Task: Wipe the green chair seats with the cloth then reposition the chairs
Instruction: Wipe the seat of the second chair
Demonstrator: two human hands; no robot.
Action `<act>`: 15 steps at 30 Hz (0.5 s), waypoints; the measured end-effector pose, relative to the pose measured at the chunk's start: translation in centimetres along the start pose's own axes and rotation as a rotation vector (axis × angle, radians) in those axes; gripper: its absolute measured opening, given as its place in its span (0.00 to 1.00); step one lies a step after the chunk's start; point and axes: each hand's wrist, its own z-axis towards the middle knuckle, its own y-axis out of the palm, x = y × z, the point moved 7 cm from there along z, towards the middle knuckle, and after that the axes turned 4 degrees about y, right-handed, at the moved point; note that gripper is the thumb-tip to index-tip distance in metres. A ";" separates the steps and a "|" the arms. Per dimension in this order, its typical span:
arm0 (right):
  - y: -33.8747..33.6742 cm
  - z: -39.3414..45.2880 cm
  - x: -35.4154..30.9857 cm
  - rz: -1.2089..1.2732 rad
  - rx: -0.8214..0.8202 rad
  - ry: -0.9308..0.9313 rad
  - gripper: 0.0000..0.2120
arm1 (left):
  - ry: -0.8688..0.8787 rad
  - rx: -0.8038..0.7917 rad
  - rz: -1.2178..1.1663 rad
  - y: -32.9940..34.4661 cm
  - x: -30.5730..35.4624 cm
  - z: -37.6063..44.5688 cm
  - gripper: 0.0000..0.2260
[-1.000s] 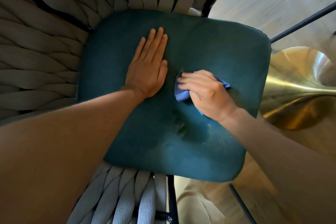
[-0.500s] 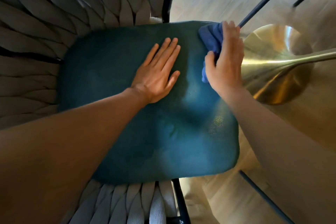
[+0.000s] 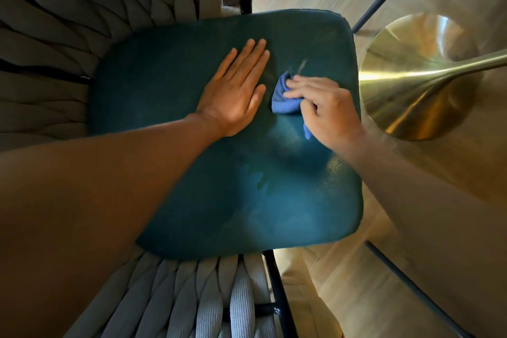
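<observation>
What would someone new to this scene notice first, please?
The green seat fills the middle of the view, with woven grey cords curving round it. The left hand rests flat on it, and beside it the right hand grips a blue cloth. At right a shiny brass base stands on the floor.

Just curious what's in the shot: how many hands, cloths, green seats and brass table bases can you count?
hands: 2 (left hand, right hand)
blue cloth: 1
green seat: 1
brass table base: 1
Total: 5
</observation>
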 end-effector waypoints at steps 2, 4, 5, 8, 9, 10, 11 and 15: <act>-0.3 -0.4 -0.6 0.082 -0.134 0.041 0.19 | -0.011 -0.013 -0.013 -0.3 0.1 0.1 0.27; -0.5 -1.0 -0.9 0.172 -0.290 0.159 0.19 | -0.039 -0.015 -0.030 -0.8 0.4 -0.1 0.27; -0.7 -1.5 -0.7 0.219 -0.351 0.261 0.21 | -0.056 -0.013 -0.041 -0.9 0.4 -0.3 0.27; -1.0 -3.4 -1.1 0.471 -0.460 0.561 0.22 | -0.160 0.036 -0.066 -1.4 0.9 -2.9 0.27; -1.2 -4.0 -1.5 0.550 -0.446 0.624 0.22 | -0.205 0.061 -0.080 -1.4 1.1 -4.3 0.27; -1.3 -4.4 -2.1 0.604 -0.421 0.660 0.22 | -0.257 0.083 -0.100 -1.3 1.4 -6.0 0.27; -1.2 -4.9 -2.7 0.631 -0.384 0.681 0.22 | -0.309 0.100 -0.122 -1.1 1.7 -7.8 0.27; 0.2 -5.8 -4.8 0.561 -0.143 0.621 0.22 | -0.406 0.140 -0.166 0.1 3.6 -14.9 0.26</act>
